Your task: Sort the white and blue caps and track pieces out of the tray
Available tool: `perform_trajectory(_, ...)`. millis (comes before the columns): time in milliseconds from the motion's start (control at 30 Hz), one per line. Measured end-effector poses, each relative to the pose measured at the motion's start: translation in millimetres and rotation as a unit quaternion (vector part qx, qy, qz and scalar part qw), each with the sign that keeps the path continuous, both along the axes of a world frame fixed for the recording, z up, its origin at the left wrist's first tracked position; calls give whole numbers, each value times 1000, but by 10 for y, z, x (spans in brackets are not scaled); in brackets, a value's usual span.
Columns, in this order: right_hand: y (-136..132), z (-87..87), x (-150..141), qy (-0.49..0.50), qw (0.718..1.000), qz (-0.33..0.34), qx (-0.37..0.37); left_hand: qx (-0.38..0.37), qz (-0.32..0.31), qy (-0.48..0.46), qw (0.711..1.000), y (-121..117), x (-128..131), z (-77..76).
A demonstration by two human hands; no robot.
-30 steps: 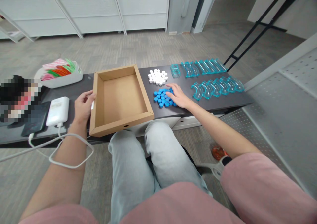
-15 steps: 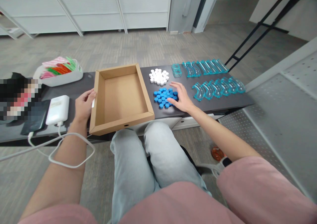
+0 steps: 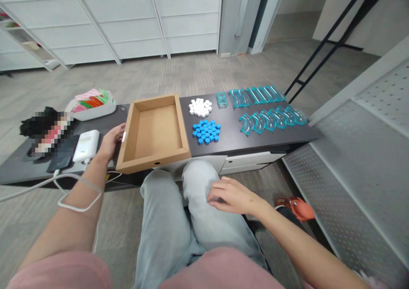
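Note:
An empty cardboard tray (image 3: pixel 154 158) lies on the dark table (image 3: pixel 230 140) in front of me. My left hand (image 3: pixel 111 141) rests against the tray's left side, fingers curled on its edge. A cluster of blue hexagon pieces (image 3: pixel 206 131) lies right of the tray, with a cluster of white hexagon pieces (image 3: pixel 200 107) behind it. My right hand (image 3: pixel 231 195) is down on my right thigh, fingers loosely spread and holding nothing.
Clear teal curved track pieces (image 3: pixel 271 118) lie in two rows at the table's right. A white power bank (image 3: pixel 86 145) with a cable, a dark phone (image 3: pixel 63 159) and a white bin of coloured pieces (image 3: pixel 92 106) sit at the left. A grey perforated panel (image 3: pixel 358 161) stands on the right.
My right hand has left the blue hexagon pieces and dropped from the table to my right thigh. The view has pulled back. My left hand stays on the tray.

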State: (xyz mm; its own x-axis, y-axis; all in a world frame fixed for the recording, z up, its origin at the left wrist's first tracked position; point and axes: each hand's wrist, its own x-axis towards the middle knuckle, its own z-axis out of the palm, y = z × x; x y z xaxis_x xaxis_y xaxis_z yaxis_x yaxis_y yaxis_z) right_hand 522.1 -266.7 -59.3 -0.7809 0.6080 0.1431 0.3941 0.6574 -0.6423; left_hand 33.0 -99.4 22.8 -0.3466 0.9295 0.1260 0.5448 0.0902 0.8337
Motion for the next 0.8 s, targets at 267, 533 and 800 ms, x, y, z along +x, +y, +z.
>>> perform_trajectory(267,-141,-63,-444,-32,991,124,23,-47,54,-65,995,-403,103,13)
perform_trajectory(533,-136,-212,-393,-49,987,145,41,-72,87,-39,993,-287,199,219)
perform_trajectory(800,-124,-95,-366,-65,985,147,53,72,169,125,975,-264,574,644)
